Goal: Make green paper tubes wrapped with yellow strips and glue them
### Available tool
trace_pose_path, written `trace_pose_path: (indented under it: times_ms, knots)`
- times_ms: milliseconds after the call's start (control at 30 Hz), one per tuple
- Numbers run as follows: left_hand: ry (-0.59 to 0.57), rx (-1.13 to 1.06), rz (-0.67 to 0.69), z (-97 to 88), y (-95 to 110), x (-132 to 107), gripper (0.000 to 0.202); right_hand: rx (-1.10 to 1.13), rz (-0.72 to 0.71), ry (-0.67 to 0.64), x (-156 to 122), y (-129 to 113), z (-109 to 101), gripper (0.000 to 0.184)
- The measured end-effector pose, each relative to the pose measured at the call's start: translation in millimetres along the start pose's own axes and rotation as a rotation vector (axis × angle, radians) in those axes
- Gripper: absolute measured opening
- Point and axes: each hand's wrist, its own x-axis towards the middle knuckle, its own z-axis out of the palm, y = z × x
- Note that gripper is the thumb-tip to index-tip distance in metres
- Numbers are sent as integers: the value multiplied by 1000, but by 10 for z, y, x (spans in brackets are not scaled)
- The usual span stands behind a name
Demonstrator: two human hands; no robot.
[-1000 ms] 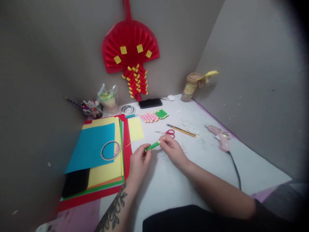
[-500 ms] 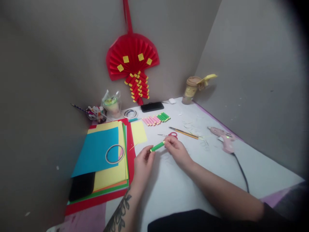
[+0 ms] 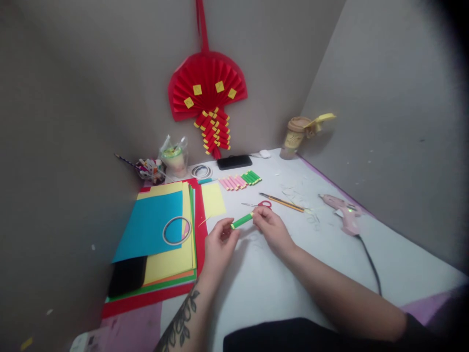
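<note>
Between my hands is a small green paper roll (image 3: pixel 242 221) with yellow bands at its ends, tilted up to the right above the table. My left hand (image 3: pixel 222 242) pinches its lower left end. The fingertips of my right hand (image 3: pixel 269 222) close on its upper right end. Just beyond my right hand lie scissors with red handles (image 3: pixel 265 204) and a yellow craft knife (image 3: pixel 284 201). Farther back, several pink paper rolls (image 3: pixel 233 183) and several green paper rolls (image 3: pixel 252 177) lie in a row, with yellow ends.
A stack of coloured paper (image 3: pixel 154 220) on the left carries a tape roll (image 3: pixel 176 231) and a black phone (image 3: pixel 128 276). A pink glue gun (image 3: pixel 342 210) lies right, its cord trailing forward. At the back stand a lidded cup (image 3: pixel 293 139) and a pen holder (image 3: pixel 151 171).
The whole view has shifted slightly, so things appear farther right. Both hands keep hold of the green paper roll in nearly the same pose.
</note>
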Motion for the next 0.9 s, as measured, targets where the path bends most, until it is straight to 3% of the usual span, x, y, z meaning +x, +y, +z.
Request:
trace_pose_path:
  times_ms: [233, 433, 533, 733, 900]
  knots:
    - [57, -44, -137, -43, -14, 32, 33, 52, -46, -23, 0, -43, -30, 26]
    - [34, -24, -140, -58, -46, 51, 40, 48, -150, -154, 6, -54, -40, 28]
    - [21, -12, -135, -50, -73, 54, 42, 40, -126, -163, 7, -64, -31, 21]
    - [61, -94, -104, -49, -57, 67, 46, 73, -24, -115, 23, -75, -12, 24]
    - [126, 21, -76, -79, 13, 60, 30, 120, -31, -118, 24, -53, -8, 28]
